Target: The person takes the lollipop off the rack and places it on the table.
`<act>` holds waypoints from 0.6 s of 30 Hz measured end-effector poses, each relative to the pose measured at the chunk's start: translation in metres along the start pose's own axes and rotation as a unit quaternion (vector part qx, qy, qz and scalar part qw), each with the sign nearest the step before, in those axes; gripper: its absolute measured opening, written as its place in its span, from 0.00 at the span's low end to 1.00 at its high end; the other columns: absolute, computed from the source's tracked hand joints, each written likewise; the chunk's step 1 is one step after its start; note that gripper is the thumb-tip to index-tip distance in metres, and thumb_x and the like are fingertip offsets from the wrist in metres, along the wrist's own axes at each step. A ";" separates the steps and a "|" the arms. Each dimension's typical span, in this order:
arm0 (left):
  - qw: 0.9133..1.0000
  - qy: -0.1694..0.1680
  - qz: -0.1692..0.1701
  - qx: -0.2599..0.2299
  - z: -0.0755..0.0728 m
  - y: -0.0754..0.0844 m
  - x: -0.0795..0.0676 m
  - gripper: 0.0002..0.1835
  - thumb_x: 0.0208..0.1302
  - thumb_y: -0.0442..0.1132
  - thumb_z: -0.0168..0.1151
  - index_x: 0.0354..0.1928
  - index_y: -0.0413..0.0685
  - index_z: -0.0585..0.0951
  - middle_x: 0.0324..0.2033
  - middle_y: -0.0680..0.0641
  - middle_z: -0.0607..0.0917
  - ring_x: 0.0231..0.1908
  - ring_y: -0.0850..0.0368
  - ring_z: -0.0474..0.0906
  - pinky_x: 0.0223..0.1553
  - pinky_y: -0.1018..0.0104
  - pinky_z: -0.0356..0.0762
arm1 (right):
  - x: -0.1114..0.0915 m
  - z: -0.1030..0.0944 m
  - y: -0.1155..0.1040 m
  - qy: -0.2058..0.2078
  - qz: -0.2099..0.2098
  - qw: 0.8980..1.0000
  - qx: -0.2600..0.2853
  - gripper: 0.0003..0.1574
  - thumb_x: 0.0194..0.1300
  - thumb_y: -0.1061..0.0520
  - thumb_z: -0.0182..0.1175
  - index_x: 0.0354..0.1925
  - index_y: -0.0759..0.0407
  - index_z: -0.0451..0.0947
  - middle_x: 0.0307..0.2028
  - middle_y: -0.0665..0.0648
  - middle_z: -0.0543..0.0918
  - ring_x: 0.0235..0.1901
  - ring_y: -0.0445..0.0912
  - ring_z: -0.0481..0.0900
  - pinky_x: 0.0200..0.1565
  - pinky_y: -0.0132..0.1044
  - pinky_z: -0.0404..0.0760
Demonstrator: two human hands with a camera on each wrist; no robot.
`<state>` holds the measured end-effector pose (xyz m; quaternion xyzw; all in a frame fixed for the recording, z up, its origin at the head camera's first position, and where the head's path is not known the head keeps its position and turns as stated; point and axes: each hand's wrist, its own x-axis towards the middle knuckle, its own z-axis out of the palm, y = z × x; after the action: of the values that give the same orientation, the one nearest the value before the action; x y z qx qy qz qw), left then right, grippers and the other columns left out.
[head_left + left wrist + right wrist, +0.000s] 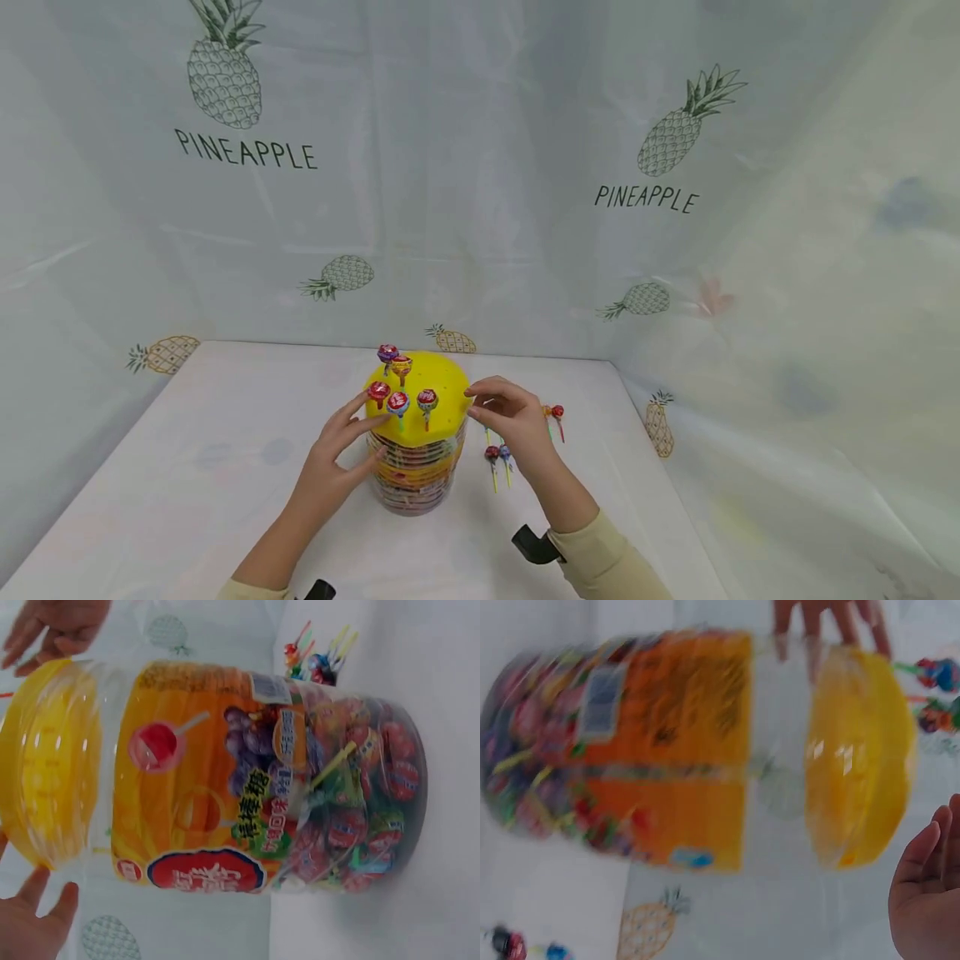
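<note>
A clear plastic jar (202,780) of wrapped lollipops, with an orange label, stands upright under a yellow lid (442,383). Several lollipops (427,400) stand on sticks in the lid's top, mostly on its left side. My left hand (330,458) spreads its fingers along the left of the lid and the jar's neck, its fingertips touching there. At the lid's right edge is my right hand (517,417), fingers loosely bent and the thumb apart from them. Nothing shows between them in the right wrist view, where the right hand (930,892) is beside the lid.
Loose lollipops (492,454) lie on the white table (300,400) right of the jar, some partly behind my right hand. A pale curtain (480,208) printed with pineapples hangs behind the table and at its sides.
</note>
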<state>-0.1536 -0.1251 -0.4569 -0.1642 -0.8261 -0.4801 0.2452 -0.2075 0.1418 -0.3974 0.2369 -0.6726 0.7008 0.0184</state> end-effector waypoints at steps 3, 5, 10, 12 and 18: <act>1.000 0.017 0.018 -0.019 -0.006 -0.004 0.001 0.19 0.54 0.27 0.71 0.48 0.50 0.84 0.65 0.48 0.72 0.64 0.66 0.63 0.61 0.78 0.63 | 0.001 0.012 -0.010 -0.009 0.004 0.999 0.033 0.13 0.61 0.67 0.65 0.46 0.68 0.82 0.46 0.63 0.80 0.44 0.53 0.77 0.47 0.37 0.82; 0.999 0.021 0.023 -0.035 -0.010 -0.006 0.004 0.19 0.54 0.26 0.71 0.47 0.49 0.83 0.62 0.46 0.74 0.63 0.68 0.64 0.59 0.83 0.59 | 0.002 0.018 -0.013 -0.014 0.004 0.999 0.046 0.14 0.61 0.69 0.65 0.46 0.70 0.81 0.46 0.61 0.79 0.43 0.52 0.77 0.47 0.37 0.82; 0.999 0.002 0.005 -0.053 -0.017 -0.010 0.019 0.20 0.57 0.28 0.69 0.52 0.47 0.80 0.57 0.48 0.77 0.61 0.68 0.66 0.61 0.81 0.58 | 0.005 0.030 -0.018 -0.029 0.005 0.998 0.064 0.16 0.59 0.71 0.65 0.47 0.74 0.78 0.47 0.58 0.78 0.45 0.51 0.76 0.48 0.36 0.81; 0.998 -0.011 -0.006 -0.057 -0.020 -0.012 0.026 0.20 0.59 0.29 0.69 0.53 0.47 0.79 0.56 0.49 0.77 0.59 0.68 0.67 0.61 0.79 0.60 | 0.007 0.034 -0.019 -0.037 0.008 0.997 0.071 0.16 0.59 0.72 0.64 0.46 0.75 0.77 0.48 0.58 0.77 0.47 0.51 0.76 0.49 0.36 0.81; 0.996 -0.066 -0.012 -0.063 -0.019 -0.019 0.045 0.23 0.57 0.32 0.70 0.56 0.46 0.78 0.61 0.47 0.73 0.64 0.51 0.63 0.64 0.43 0.64 | 0.009 0.041 -0.020 -0.067 0.022 0.994 0.083 0.15 0.59 0.72 0.64 0.46 0.74 0.77 0.49 0.60 0.76 0.50 0.53 0.77 0.52 0.40 0.80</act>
<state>-0.1957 -0.1492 -0.4369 -0.2005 -0.8103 -0.5225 0.1739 -0.1964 0.1021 -0.3766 0.2693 -0.6169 0.7370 -0.0613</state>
